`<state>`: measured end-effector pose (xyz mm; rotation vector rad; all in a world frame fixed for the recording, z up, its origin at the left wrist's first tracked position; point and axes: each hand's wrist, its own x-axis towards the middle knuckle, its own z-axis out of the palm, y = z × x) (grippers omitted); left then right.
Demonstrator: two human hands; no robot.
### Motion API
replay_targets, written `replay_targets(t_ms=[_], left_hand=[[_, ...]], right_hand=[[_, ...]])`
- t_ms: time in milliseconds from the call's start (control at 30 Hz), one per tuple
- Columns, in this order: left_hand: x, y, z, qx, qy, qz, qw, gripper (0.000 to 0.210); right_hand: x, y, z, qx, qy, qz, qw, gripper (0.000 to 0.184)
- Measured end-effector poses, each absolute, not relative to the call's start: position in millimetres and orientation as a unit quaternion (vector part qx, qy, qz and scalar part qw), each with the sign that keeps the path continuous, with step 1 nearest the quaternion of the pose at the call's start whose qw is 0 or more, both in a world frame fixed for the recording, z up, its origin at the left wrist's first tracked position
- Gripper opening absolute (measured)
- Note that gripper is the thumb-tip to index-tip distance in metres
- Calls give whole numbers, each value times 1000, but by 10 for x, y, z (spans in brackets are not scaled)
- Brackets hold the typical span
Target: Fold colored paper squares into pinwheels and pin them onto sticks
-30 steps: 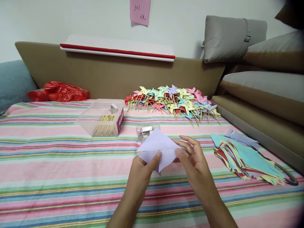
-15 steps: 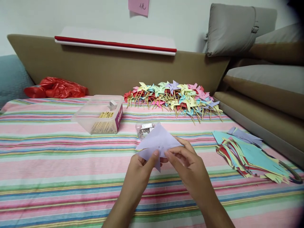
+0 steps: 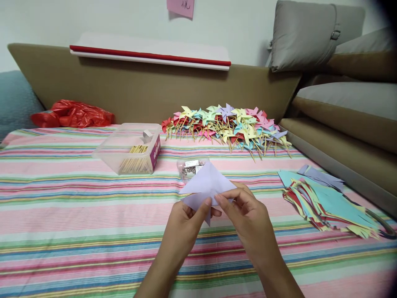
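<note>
- A lilac paper square (image 3: 207, 184) is pinched at centre frame by the left hand (image 3: 182, 225) and right hand (image 3: 251, 223).
- A corner is judged mid-fold; careful alignment at the middle is needed next.

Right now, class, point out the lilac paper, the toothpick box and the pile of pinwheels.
lilac paper (image 3: 205, 182), head view, on its upper flap.
toothpick box (image 3: 124, 145), head view, on its clear left wall.
pile of pinwheels (image 3: 226, 124), head view, on the pile's middle.

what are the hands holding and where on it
A lilac paper, pinched by both hands: left hand at its lower left edge, right hand at its lower right edge.
</note>
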<state>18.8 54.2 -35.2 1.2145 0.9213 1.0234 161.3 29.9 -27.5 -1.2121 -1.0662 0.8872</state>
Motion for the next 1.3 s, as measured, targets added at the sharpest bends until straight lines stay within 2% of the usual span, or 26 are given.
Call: replay_targets(t_ms=[367, 567, 600, 700, 733, 867, 967, 1100, 1300], left_hand=[[183, 530, -351, 519, 410, 442, 605, 33], [181, 527, -369, 536, 449, 439, 564, 37], [176, 525, -367, 536, 455, 438, 560, 37], [155, 522, -347, 530, 452, 441, 567, 32], [146, 522, -337, 529, 443, 442, 573, 30], [103, 532, -302, 541, 398, 431, 602, 31], [63, 546, -298, 562, 363, 412, 618, 37], [19, 561, -309, 585, 330, 383, 635, 56], [42, 561, -280, 563, 349, 395, 637, 51]], right_hand=[[1607, 299, -275, -519, -466, 381, 607, 19], [1559, 292, -253, -524, -441, 400, 609, 20], [1555, 293, -244, -523, -415, 411, 621, 24], [1592, 294, -208, -496, -321, 464, 660, 57], [1621, 291, -193, -484, -306, 489, 658, 58], [1762, 262, -142, -450, -351, 599, 562, 40], [1824, 242, -137, -446, -384, 626, 513, 35], [1833, 236, -177, -463, -377, 636, 489, 40], [1748, 237, -240, -487, -348, 611, 518, 35]])
